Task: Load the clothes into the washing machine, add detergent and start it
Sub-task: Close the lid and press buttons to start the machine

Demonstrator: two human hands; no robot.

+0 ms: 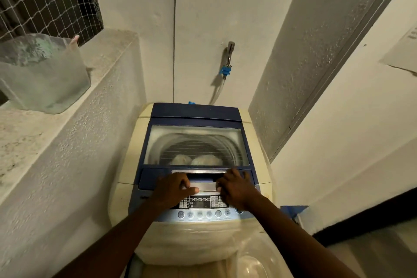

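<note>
A cream and blue top-loading washing machine (pixel 126 165) stands against the wall. Its blue-framed glass lid (pixel 196 140) lies flat and closed. Through the glass I see pale clothes (pixel 196 160) in the drum. My left hand (pixel 173 187) and my right hand (pixel 234 187) rest on the lid's silver front handle (pixel 203 186), one at each end, fingers curled over it. Just below the hands is the control panel (pixel 203 206) with a dark display and a row of round buttons.
A translucent plastic container (pixel 42 74) sits on the concrete ledge at the left, below a netted window. A tap (pixel 229 56) with a blue connector and hose is on the wall behind the machine. A pale plastic tub (pixel 252 264) lies at the machine's front.
</note>
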